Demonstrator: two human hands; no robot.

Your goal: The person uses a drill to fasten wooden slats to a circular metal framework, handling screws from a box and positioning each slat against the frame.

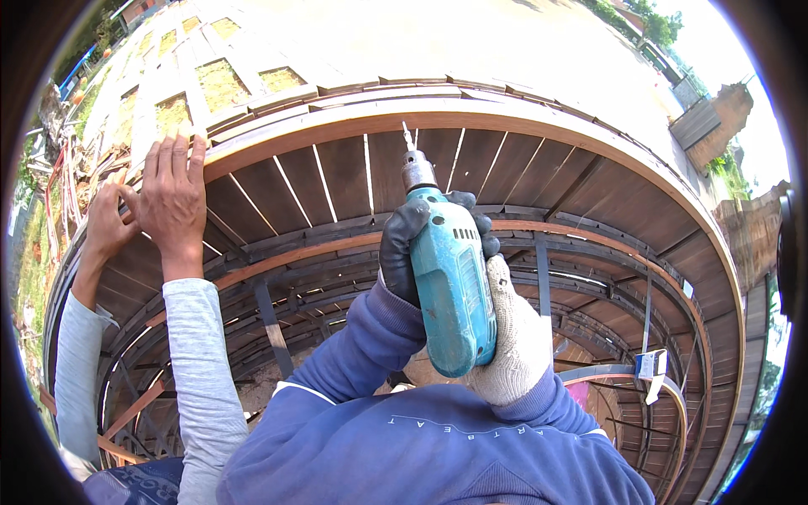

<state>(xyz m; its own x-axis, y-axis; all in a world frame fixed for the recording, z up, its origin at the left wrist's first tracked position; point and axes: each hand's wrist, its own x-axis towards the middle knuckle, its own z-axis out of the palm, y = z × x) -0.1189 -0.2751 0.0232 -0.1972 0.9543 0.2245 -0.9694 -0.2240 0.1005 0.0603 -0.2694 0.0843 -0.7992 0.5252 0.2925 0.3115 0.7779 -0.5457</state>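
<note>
Sunlit ground lies beyond the curved wooden frame (pixel 505 114) under me. My drill (pixel 450 282) stands against it, long axis running away from me, bit up at the pale rim board, probably touching. My left hand (pixel 402 248) and right hand (pixel 518 337) wrap it for steadiness. A co-worker's hands (pixel 172 198) press the rim flat.

Curved wooden rim board (pixel 522 118) arching across dark slats (pixel 345 177), metal framing ribs (pixel 581 278) beneath, a co-worker's two bare hands (pixel 172 198) in grey sleeves (pixel 198 353) pressed on the rim, concrete yard (pixel 438 38), brick wall (pixel 715 114).
</note>
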